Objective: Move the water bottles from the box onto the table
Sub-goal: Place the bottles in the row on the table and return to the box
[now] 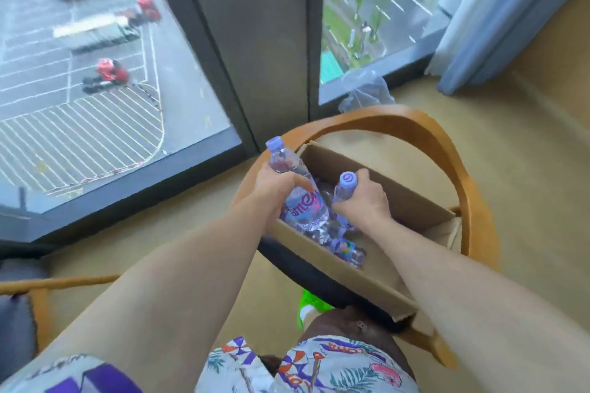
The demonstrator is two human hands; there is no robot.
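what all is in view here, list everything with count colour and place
cardboard box: one, brown, open, on the chair seat
bottles in hand: two, clear with purple caps, over the box
bottles left in box: clear and purple, count unclear, lying on its floor
chair: one, curved wooden frame, dark seat, by the window
plastic wrap: one, clear, on the floor behind the chair
curtain: pale blue, far right
window: dark frame, overlooks a car park
left hand: grips the tilted bottle
right hand: grips the upright bottle

Two clear purple-capped water bottles [300, 191] rose tilted from the open cardboard box [415, 204]; more, perhaps three, lay inside.
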